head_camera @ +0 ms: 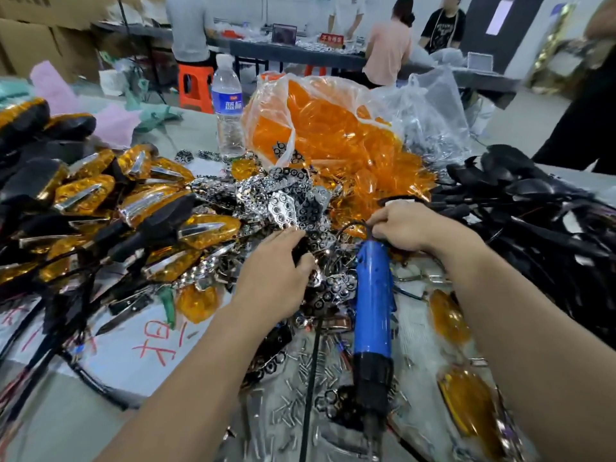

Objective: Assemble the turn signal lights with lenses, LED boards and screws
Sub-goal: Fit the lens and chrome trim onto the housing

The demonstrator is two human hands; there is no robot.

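Note:
My left hand (278, 268) grips a black housing part (300, 250) over the heap of chrome LED reflector boards (286, 201) in the middle of the table. My right hand (411, 225) has its fingers curled on the black cord at the top end of the blue electric screwdriver (373, 315), which lies with its tip toward me. Orange lenses (333, 128) fill a clear plastic bag behind the heap. Loose screws (300, 378) are scattered near the table's front. Single orange lenses (448, 316) lie at the right.
Finished amber turn signals (100, 195) are piled at the left, black housings with wires (533, 208) at the right. A water bottle (228, 105) stands behind the pile. Several people work at a table (300, 55) in the background.

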